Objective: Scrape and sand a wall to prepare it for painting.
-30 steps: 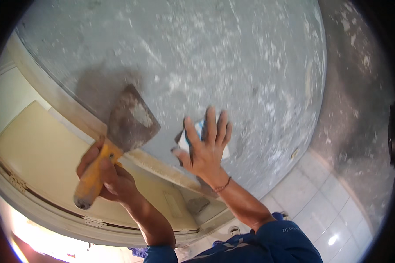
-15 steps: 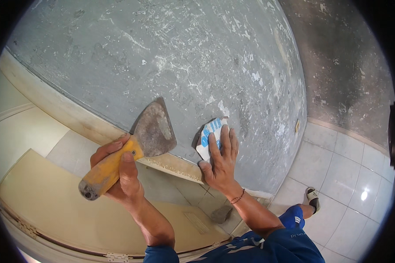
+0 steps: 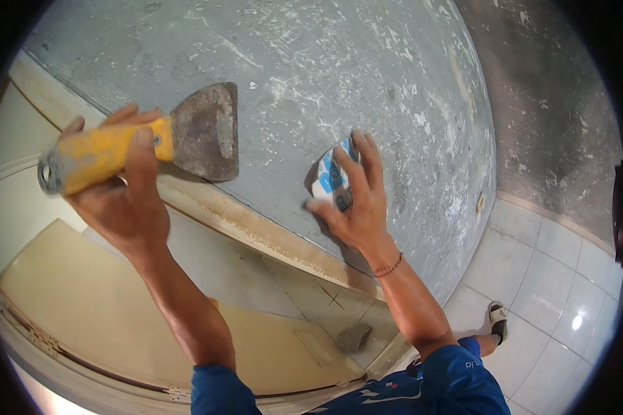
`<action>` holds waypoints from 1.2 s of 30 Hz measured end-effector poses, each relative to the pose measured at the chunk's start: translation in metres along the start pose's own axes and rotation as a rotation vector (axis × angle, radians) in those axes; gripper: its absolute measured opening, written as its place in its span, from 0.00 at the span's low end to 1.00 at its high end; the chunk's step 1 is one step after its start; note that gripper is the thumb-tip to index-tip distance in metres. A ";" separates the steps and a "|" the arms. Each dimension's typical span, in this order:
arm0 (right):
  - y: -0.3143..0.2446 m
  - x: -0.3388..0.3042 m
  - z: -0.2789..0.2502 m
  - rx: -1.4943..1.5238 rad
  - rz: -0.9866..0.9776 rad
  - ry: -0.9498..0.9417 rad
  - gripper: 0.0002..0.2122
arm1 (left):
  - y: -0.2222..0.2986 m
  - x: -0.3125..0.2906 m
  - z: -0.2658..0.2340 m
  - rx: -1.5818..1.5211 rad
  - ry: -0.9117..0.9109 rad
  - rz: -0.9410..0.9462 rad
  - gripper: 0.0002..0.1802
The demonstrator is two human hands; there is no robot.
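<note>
My left hand (image 3: 121, 200) grips the yellow handle of a putty knife (image 3: 152, 142); its wide, rusty blade (image 3: 206, 131) points right and lies close to the grey, scraped wall (image 3: 339, 62). My right hand (image 3: 356, 200) presses a folded white and blue piece of sandpaper (image 3: 330, 176) flat against that wall, fingers spread over it. The two hands are apart, the blade about a hand's width left of the paper.
A cream door frame (image 3: 256, 232) runs diagonally below the hands, beside a cream door (image 3: 118, 304) with hinges at the lower left. White floor tiles (image 3: 554, 290) lie at the lower right, where my sandalled foot (image 3: 497, 319) shows. A darker wall (image 3: 554, 104) stands at right.
The view has tilted down and right. My left hand lifted the putty knife higher and turned its blade to the right. My right hand stayed pressed on the sandpaper against the wall.
</note>
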State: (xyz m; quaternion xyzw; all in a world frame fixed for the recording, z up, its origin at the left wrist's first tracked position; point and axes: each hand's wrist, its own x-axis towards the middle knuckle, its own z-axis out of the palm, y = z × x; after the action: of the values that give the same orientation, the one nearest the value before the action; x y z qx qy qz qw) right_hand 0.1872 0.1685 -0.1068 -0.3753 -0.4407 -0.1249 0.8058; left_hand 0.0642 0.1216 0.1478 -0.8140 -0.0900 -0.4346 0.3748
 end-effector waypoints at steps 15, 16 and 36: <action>-0.014 -0.053 -0.010 -0.182 -0.138 -0.180 0.24 | -0.052 0.064 -0.013 -0.130 -0.068 0.112 0.17; -0.020 -0.043 -0.010 -0.183 -0.162 -0.195 0.23 | -0.054 0.065 -0.013 -0.218 -0.039 0.012 0.16; -0.031 -0.069 -0.014 -0.222 -0.119 -0.307 0.19 | -0.064 0.094 -0.024 0.099 -0.044 0.111 0.15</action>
State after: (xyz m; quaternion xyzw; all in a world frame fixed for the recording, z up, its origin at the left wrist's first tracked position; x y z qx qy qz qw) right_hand 0.1391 0.1286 -0.1518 -0.4497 -0.5634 -0.1614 0.6740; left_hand 0.0754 0.1331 0.2636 -0.8075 -0.0744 -0.3901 0.4360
